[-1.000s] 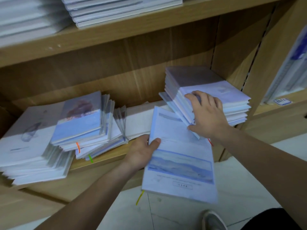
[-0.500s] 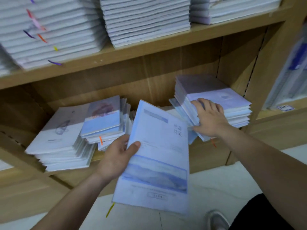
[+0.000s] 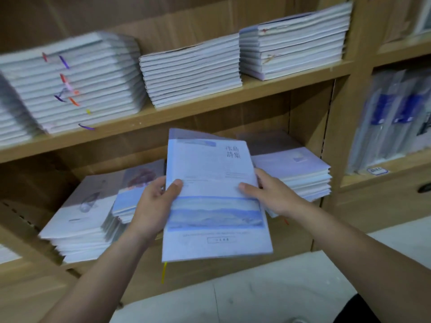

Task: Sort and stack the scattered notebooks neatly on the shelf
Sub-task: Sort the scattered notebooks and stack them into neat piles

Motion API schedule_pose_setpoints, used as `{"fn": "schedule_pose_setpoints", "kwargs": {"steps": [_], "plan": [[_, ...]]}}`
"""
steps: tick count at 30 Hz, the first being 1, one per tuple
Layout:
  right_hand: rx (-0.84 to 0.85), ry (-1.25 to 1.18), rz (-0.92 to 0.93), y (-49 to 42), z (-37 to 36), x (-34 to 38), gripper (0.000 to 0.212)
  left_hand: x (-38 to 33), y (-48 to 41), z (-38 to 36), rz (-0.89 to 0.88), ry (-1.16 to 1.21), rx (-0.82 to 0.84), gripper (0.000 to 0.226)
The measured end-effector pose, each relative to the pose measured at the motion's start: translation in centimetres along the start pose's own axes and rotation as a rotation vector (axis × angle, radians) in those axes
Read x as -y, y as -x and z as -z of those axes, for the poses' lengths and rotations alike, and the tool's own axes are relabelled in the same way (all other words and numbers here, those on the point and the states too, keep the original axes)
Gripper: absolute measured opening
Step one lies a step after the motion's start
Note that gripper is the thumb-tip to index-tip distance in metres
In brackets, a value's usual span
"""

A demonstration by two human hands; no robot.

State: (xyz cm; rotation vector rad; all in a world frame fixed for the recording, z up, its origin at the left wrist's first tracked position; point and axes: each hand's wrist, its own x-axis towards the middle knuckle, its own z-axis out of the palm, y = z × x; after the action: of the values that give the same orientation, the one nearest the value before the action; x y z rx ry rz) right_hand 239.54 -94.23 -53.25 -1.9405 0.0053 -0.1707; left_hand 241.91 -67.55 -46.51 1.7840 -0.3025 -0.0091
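Left end of the lower shelf (image 3: 307, 113): a slumped white pile (image 3: 77, 217) overhangs the front edge, its layers fanned out. Just beside it, a smaller blue-covered pile (image 3: 130, 201) leans against it, out of square.

Centre, in front of the shelf's front edge: the left hand (image 3: 154, 206) grasps the left edge of a pale blue notebook (image 3: 214, 206), thumb across the cover. The notebook is clear of the shelf, tilted top edge toward the back. A yellow ribbon (image 3: 164, 272) hangs from its lower edge. A second cover shows behind its top; whether it is also held cannot be determined. The right hand (image 3: 268, 197) grasps the right edge, thumb on the cover.

Right end: a squared stack (image 3: 303, 173) of matching blue notebooks.

Assessment: the sorting step is in hand, with placement not yet made. The next move likely calls for carrying the notebook rightward and laying it flush on that stack.
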Motion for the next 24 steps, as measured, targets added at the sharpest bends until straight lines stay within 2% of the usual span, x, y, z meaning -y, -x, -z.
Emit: {"fn": "schedule_pose_setpoints", "kwargs": {"steps": [2,5,8,13,14,18,24], "plan": [[0.028,-0.04,-0.004,0.1,-0.5,0.2,0.047,-0.6,-0.2,-0.5,-0.003,0.017,0.012,0.017],[0.118,-0.176,-0.07,0.1,-1.6,-0.4,0.048,-1.0,-0.4,-1.2,0.027,0.083,0.018,0.021],[0.127,-0.238,-0.179,-0.1,-1.9,-0.8,0.07,-0.9,-0.7,-2.1,0.065,0.151,0.021,0.029],[0.194,-0.379,-0.217,-0.2,-1.2,-1.2,0.066,-0.8,-1.6,-3.5,0.076,0.186,0.05,0.034],[0.161,-0.368,-0.19,-0.2,-1.1,-1.2,0.063,-0.9,-1.8,-3.7,0.067,0.177,0.048,0.032],[-0.228,-0.174,-0.028,-0.8,1.2,-1.3,0.05,-0.2,-2.7,-4.8,-0.01,0.007,0.002,0.026],[-0.303,-0.036,0.091,-0.1,6.4,-0.1,0.047,0.4,-6.3,-9.7,-0.002,-0.083,-0.111,0.023]]}}
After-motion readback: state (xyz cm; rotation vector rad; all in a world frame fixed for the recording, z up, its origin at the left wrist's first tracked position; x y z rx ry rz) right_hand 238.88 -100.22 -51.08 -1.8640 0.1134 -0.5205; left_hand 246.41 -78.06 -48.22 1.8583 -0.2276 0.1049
